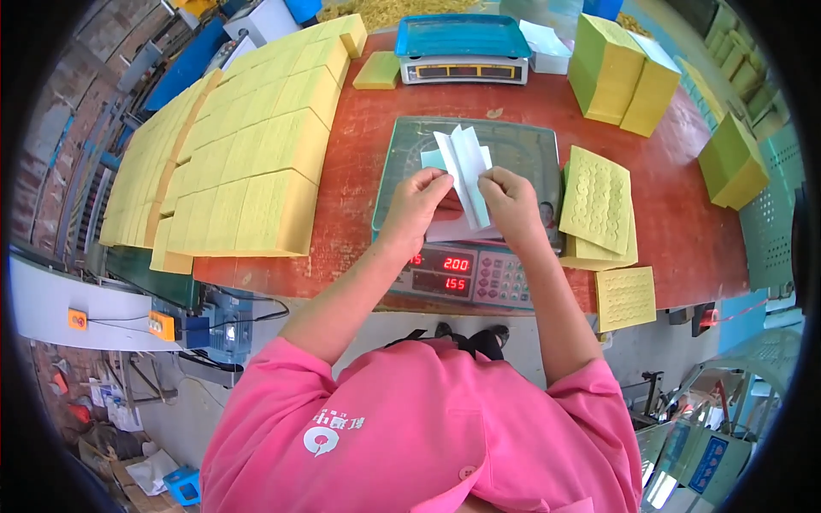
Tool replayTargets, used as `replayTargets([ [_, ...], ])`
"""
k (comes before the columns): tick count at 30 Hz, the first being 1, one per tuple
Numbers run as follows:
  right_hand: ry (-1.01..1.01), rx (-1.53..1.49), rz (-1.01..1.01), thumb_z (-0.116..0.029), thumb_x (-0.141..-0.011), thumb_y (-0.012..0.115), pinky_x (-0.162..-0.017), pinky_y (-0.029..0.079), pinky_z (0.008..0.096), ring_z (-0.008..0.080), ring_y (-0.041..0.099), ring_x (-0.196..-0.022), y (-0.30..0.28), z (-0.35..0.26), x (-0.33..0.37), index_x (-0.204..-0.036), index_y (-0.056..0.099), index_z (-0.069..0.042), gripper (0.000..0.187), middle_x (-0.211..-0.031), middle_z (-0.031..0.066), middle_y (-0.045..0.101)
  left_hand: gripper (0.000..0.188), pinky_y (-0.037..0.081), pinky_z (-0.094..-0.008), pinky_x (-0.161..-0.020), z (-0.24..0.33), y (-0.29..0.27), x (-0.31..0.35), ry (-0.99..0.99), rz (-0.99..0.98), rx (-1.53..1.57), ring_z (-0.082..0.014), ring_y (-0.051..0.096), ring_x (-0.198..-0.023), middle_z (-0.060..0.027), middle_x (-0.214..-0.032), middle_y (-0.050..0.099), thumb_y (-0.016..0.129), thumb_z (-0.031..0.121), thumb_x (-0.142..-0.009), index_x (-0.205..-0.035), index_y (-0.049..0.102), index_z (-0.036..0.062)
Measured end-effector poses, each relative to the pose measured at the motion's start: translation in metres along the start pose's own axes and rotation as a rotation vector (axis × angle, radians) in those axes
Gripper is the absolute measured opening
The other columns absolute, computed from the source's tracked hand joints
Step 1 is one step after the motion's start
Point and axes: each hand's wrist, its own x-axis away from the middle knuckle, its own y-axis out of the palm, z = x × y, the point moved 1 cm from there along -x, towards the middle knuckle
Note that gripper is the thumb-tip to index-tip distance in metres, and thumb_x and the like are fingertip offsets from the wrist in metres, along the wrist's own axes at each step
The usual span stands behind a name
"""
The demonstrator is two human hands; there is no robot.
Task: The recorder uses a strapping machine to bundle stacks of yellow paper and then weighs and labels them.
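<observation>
Above the platform of a digital scale (526, 145) I hold a creased white paper sheet (468, 162) in both hands. My left hand (419, 205) pinches its left edge between thumb and fingers. On the opposite edge, my right hand (511, 203) grips it with the fingers curled in. The sheet stands up in narrow folds. Part of a pale green slip (433, 160) shows behind it, and more white paper (453, 229) shows below. The scale's panel (466, 274), with red lit digits and a keypad, faces me.
Stacked yellow paper blocks (248, 162) fill the table's left side. Embossed yellow sheets (596, 201) lie right of the scale, near a smaller stack (626, 299). Taller yellow stacks (607, 73) stand at the back right. A second scale with a blue tray (463, 37) sits on the red table (342, 201).
</observation>
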Motion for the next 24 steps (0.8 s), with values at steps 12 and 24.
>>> replayTargets([
  [12, -0.517, 0.651, 0.292, -0.010, -0.070, 0.069, -0.095, 0.047, 0.0451, 0.0417, 0.051, -0.117, 0.010, -0.009, 0.006, -0.092, 0.066, -0.002, 0.023, -0.130, 0.0224, 0.053, 0.008, 0.050, -0.0265, -0.063, -0.001, -0.008, -0.001, -0.005, 0.090, 0.035, -0.0120, 0.061, -0.072, -0.0019, -0.082, 0.061, 0.057, 0.009, -0.088, -0.091, 0.062, 0.0036],
  [24, -0.414, -0.174, 0.454, 0.001, -0.089, 0.059, -0.057, 0.041, 0.0219, 0.0050, 0.054, -0.067, -0.053, -0.078, 0.093, -0.095, 0.060, -0.002, 0.007, -0.078, 0.0005, 0.057, 0.025, 0.051, -0.0344, -0.081, 0.105, -0.079, 0.076, 0.285, -0.183, -0.073, -0.0201, 0.063, -0.093, -0.0085, -0.105, 0.064, 0.043, -0.003, -0.089, -0.107, 0.061, -0.0008],
])
